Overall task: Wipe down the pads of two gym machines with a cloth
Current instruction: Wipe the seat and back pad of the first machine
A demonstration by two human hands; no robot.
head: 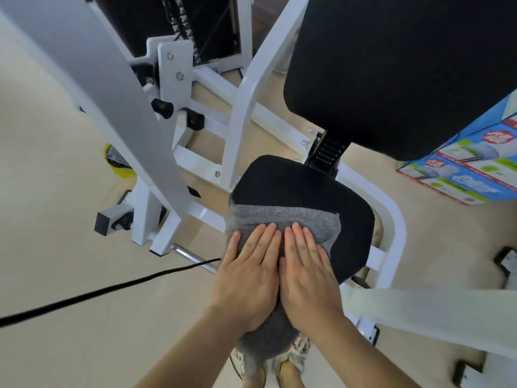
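Observation:
A grey cloth (pixel 282 219) lies spread over the near part of a black seat pad (pixel 307 189) on a white gym machine. My left hand (pixel 249 275) and my right hand (pixel 307 273) press flat on the cloth side by side, fingers extended and pointing away from me. The cloth's near end hangs off the pad's front edge, below my wrists. Above and to the right stands the machine's black back pad (pixel 391 74), upright and bare.
The white machine frame (pixel 240 116) surrounds the seat, with a grey arm (pixel 117 88) crossing at the left. A black cable (pixel 98 292) runs across the beige floor. Colourful boxes (pixel 470 169) stand at the right. My shoes (pixel 293 357) show below.

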